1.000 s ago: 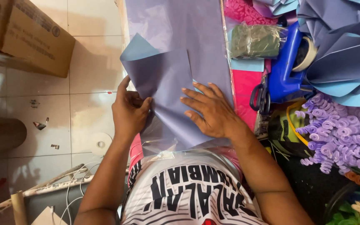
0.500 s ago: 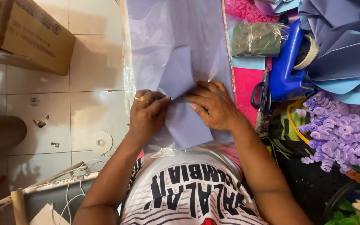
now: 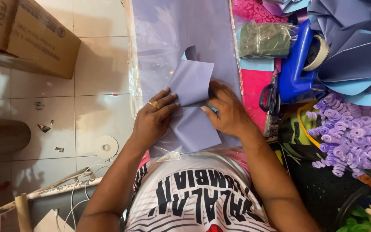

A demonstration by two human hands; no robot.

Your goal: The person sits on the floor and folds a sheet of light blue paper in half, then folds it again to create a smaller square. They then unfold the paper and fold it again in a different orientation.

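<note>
Cardboard box, black scissors, blue tape dispenser, purple curls

Two hands; one cardboard box; one scissors; one tape roll.
</note>
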